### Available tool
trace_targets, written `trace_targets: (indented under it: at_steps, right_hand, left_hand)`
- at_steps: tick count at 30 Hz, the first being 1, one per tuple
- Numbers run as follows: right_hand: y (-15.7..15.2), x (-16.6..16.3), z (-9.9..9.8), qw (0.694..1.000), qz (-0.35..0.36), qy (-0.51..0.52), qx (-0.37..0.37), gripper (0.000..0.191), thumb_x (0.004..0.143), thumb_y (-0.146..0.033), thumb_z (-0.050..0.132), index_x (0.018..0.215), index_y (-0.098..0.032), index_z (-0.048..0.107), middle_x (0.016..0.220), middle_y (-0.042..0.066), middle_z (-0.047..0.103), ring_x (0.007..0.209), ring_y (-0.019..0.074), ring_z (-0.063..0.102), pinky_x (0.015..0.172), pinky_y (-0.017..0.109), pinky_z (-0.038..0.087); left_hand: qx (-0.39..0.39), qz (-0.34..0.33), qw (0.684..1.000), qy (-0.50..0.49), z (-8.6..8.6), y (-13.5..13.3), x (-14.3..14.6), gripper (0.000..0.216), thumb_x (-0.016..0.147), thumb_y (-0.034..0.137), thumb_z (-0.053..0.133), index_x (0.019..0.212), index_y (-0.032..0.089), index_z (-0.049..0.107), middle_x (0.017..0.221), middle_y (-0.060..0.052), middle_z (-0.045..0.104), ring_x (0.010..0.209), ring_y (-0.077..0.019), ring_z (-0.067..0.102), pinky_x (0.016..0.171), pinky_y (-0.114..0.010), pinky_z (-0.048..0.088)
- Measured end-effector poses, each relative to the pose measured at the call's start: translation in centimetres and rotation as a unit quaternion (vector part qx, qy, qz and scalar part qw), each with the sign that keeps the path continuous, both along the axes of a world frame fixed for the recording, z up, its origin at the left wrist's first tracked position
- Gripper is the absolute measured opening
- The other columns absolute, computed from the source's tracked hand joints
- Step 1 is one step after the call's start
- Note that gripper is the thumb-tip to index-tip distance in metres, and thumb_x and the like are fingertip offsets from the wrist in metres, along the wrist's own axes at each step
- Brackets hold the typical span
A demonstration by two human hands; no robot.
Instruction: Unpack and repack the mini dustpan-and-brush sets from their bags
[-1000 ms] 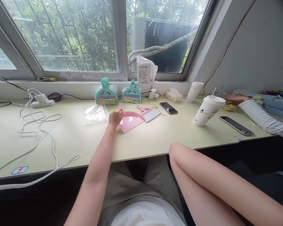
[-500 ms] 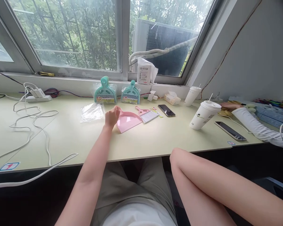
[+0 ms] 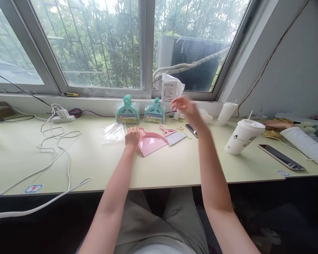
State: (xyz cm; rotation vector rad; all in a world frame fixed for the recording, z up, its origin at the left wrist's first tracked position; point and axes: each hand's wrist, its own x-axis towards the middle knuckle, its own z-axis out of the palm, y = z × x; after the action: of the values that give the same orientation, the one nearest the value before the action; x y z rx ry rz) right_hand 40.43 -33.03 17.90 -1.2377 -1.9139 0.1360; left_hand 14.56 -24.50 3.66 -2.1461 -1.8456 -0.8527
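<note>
My left hand [image 3: 132,137] rests on the table with its fingers curled; whatever may be inside them is hidden. Just right of it lies a pink dustpan [image 3: 151,143], its handle close beside the knuckles. A clear plastic bag [image 3: 113,133] is flat on the table on the hand's other side. My right hand [image 3: 187,110] is raised above the table, slightly blurred, fingers bent loosely and apart with nothing in them. Below and left of it lies a small pink brush [image 3: 175,137] with pale bristles, beside a colourful card [image 3: 182,130]. A phone [image 3: 192,130] is partly hidden by my right forearm.
Wrapped green dustpan sets [image 3: 127,112] [image 3: 154,113] stand against the sill. Two white cups [image 3: 243,137] [image 3: 227,113] and a dark-screened phone [image 3: 281,157] are at right. Another person's sleeve [image 3: 304,144] reaches in there. White cables [image 3: 53,158] sprawl across the left side.
My right arm has risen from low at the right and now reaches over the table. My left hand has shifted slightly off the dustpan handle, which shows more now. The view has turned left.
</note>
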Motion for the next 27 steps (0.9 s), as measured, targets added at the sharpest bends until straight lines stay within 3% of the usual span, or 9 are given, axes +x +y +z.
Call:
trace_targets:
  at_steps: [2,4,6,10,13,16,21,24,27]
  right_hand:
    - [2.2,-1.3,-2.7,0.989,-0.046,-0.077,-0.114,0.024,0.095,-0.027,0.049,0.114,-0.016,0.061,0.111,0.008,0.065,0.099,0.015,0.06,0.087,0.026,0.046]
    - [4.5,-2.3,-6.2,0.938,-0.128,-0.184,-0.263,0.023,0.089,-0.024,0.057,0.109,-0.015,0.063,0.112,0.012,0.065,0.103,0.0207,0.06,0.088,0.03,0.045]
    - [6.4,-2.7,-9.6,0.905,-0.232,-0.216,-0.284,0.027,0.09,-0.025,0.054,0.114,-0.015,0.061,0.124,0.018,0.059,0.117,0.0294,0.052,0.093,0.041,0.043]
    - [8.5,-2.5,-13.0,0.899,-0.272,-0.222,-0.262,0.035,0.091,-0.024,0.049,0.123,-0.011,0.054,0.128,0.026,0.053,0.127,0.0345,0.043,0.096,0.053,0.036]
    - [8.9,-1.9,-13.2,0.903,-0.265,-0.216,-0.259,0.041,0.086,-0.028,0.055,0.124,-0.012,0.05,0.12,0.021,0.059,0.123,0.033,0.046,0.097,0.053,0.033]
    - [9.0,-1.1,-12.8,0.907,-0.211,-0.22,-0.291,0.047,0.078,-0.031,0.062,0.121,-0.017,0.051,0.111,0.014,0.064,0.115,0.0306,0.054,0.095,0.047,0.035]
    - [8.0,0.1,-11.6,0.885,-0.202,-0.303,-0.289,0.054,0.066,-0.019,0.07,0.116,-0.016,0.052,0.088,0.009,0.068,0.098,0.0294,0.062,0.095,0.045,0.031]
    - [7.0,0.4,-10.1,0.907,-0.198,-0.277,-0.248,0.053,0.071,-0.02,0.066,0.12,-0.015,0.048,0.082,0.008,0.069,0.095,0.0287,0.063,0.092,0.043,0.032]
    - [6.2,-0.4,-8.6,0.938,-0.133,-0.226,-0.226,0.058,0.076,-0.028,0.064,0.129,-0.019,0.043,0.091,0.007,0.07,0.102,0.0265,0.062,0.089,0.036,0.034]
  left_hand:
    - [-0.032,0.009,0.999,0.033,-0.1,0.1,-0.3,0.032,0.092,0.023,0.035,0.095,0.013,0.065,0.1,-0.018,0.061,0.106,-0.0305,0.055,0.073,-0.036,0.048]
    - [-0.04,0.012,0.998,0.041,0.0,0.0,-0.6,0.033,0.092,0.024,0.036,0.09,0.014,0.066,0.098,-0.018,0.062,0.106,-0.0303,0.056,0.073,-0.036,0.048]
    - [-0.037,0.008,0.999,0.028,0.1,-0.2,-0.5,0.032,0.092,0.028,0.037,0.097,0.014,0.065,0.098,-0.017,0.064,0.105,-0.0292,0.057,0.073,-0.035,0.048]
    - [-0.075,0.001,0.997,-0.003,0.4,-0.7,0.1,0.039,0.092,0.035,0.042,0.124,0.014,0.051,0.094,-0.012,0.068,0.091,-0.0251,0.065,0.072,-0.032,0.046]
    - [-0.095,-0.01,0.995,0.004,0.3,-0.8,0.4,0.044,0.092,0.039,0.042,0.129,0.016,0.047,0.088,-0.01,0.07,0.085,-0.0251,0.067,0.072,-0.032,0.045]
    - [-0.087,-0.015,0.996,0.002,0.1,-0.6,0.4,0.044,0.09,0.046,0.045,0.124,0.018,0.053,0.086,-0.01,0.07,0.085,-0.0259,0.067,0.072,-0.033,0.045]
    - [-0.119,-0.045,0.992,0.023,0.0,-0.1,0.3,0.038,0.086,0.053,0.048,0.088,0.021,0.069,0.087,-0.01,0.071,0.088,-0.026,0.066,0.074,-0.033,0.045]
    - [-0.128,-0.058,0.989,0.037,0.3,-0.1,0.2,0.038,0.087,0.05,0.048,0.076,0.021,0.071,0.086,-0.011,0.07,0.089,-0.0261,0.065,0.072,-0.033,0.045]
    - [-0.137,-0.063,0.987,0.048,0.8,-0.4,0.5,0.037,0.086,0.044,0.05,0.065,0.02,0.068,0.079,-0.011,0.069,0.083,-0.0258,0.065,0.067,-0.032,0.044]
